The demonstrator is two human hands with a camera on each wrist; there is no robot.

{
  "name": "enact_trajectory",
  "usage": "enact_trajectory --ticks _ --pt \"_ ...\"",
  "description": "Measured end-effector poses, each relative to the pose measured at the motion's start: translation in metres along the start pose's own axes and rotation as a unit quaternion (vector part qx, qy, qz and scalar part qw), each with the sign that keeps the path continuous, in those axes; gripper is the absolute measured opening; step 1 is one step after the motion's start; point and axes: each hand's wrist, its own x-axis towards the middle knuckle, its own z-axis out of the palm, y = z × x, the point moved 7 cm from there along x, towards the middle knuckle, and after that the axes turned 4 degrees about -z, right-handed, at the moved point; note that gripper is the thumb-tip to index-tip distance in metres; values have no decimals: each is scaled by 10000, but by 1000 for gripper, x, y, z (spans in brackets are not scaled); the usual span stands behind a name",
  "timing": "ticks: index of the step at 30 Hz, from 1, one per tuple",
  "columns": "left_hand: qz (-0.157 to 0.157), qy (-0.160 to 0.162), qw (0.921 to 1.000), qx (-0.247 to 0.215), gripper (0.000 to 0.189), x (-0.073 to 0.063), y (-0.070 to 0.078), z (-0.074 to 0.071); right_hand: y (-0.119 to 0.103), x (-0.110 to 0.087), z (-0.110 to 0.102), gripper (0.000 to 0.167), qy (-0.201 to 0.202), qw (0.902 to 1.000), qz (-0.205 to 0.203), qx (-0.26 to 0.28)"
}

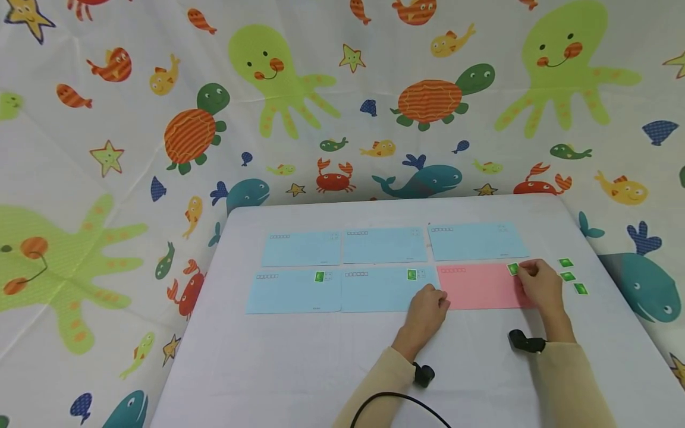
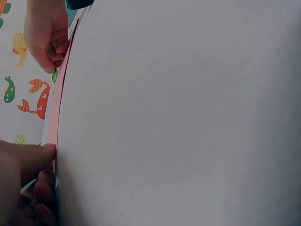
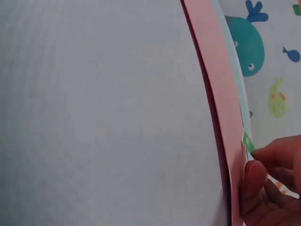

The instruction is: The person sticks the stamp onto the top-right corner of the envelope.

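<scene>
One pink envelope (image 1: 481,287) is presumably steadied by the left hand (image 1: 425,310) (grip indeterminable); the right hand (image 1: 543,288) pinches a green stamp (image 1: 512,269) at the far-right corner.

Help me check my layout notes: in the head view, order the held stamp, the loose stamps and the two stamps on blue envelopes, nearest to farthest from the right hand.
1. Held stamp: pinched in the right hand.
2. Loose stamps: just right of it.
3. Middle stamp: left, on the lower-middle blue envelope.
4. Left stamp: farther left, on the lower-left blue envelope.
</scene>
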Motion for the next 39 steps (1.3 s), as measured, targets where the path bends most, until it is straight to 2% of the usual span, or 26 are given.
enact_trajectory --ticks 16,25,32,39 --pt "-51 -67 9999 -58 18 0 -1 0 0 6 8 37 -145 9994 -13 -319" --pt "102 147 9998 -68 15 0 0 -1 0 4 9 38 -181 9990 -160 -381" --pt "26 84 9999 -92 14 1 -1 1 1 5 11 40 -242 9991 -19 -336" --pt "113 147 9998 -57 14 1 -1 0 2 6 12 39 -276 9991 63 -330"
